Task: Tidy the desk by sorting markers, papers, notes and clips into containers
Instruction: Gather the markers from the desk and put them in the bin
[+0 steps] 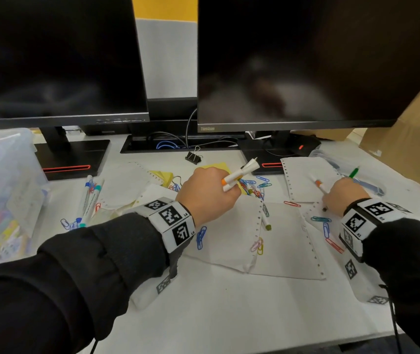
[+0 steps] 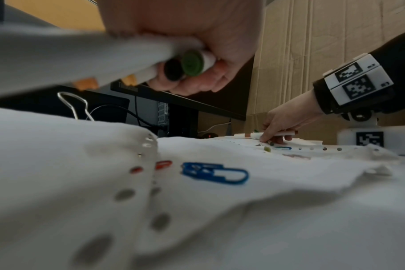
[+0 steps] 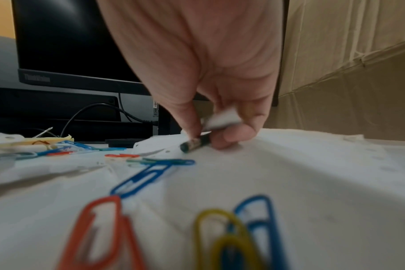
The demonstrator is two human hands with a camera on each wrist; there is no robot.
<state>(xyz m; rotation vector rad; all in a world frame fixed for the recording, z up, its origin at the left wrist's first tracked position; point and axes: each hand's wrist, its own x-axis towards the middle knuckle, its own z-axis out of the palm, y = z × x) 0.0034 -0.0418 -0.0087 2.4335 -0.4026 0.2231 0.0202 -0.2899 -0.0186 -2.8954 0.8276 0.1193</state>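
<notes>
My left hand [image 1: 225, 191] is held above the middle of the desk and grips a bunch of white markers [image 1: 239, 172] with orange bands. In the left wrist view their green and black end caps [image 2: 192, 63] show under the curled fingers [image 2: 197, 84]. My right hand [image 1: 330, 204] is down on a punched paper sheet [image 1: 303, 175] and pinches a white marker [image 1: 319, 185] near its dark end [image 3: 194, 143]. More markers lie at the left [image 1: 86, 200], and one with an olive cap [image 1: 266, 222] lies in the middle. Coloured paper clips [image 1: 200, 237] are scattered over the crumpled papers [image 1: 280, 246].
A clear plastic bin [image 1: 4, 190] with stationery stands at the left edge. Two monitors [image 1: 293, 60] and their stands block the back. A black binder clip [image 1: 193, 155], yellow sticky notes [image 1: 163, 176], a green pen [image 1: 354, 172] and a cardboard box [image 1: 413, 139] at the right are also there.
</notes>
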